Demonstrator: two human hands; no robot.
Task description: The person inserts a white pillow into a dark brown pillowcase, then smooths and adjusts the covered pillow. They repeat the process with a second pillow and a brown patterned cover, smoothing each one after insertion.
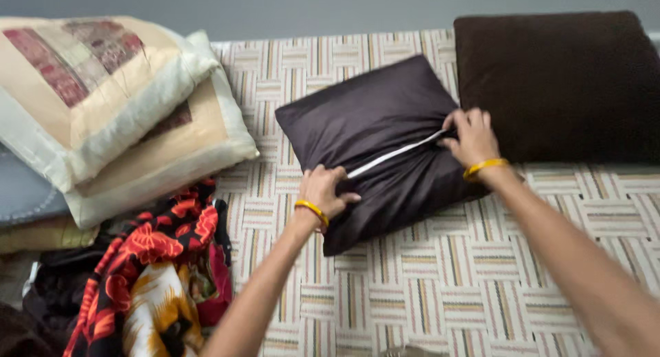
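Note:
A dark purple-black cushion (pixel 364 123) lies on a bed with a checked woven cover (pixel 440 274). A white line, the cushion's open seam showing the inner pad (pixel 395 154), runs across its near side. My left hand (pixel 322 190) pinches the dark cover at the seam's lower left end. My right hand (pixel 471 135) grips the cover at the seam's upper right end. Both wrists wear yellow bangles.
A dark brown cushion (pixel 564 82) lies at the back right, touching the one I hold. Two cream cushions with maroon patchwork (pixel 103 95) are stacked at the left. A heap of red-flowered and orange cloth (pixel 151 274) lies at the front left. A grey wall (pixel 309 6) is behind.

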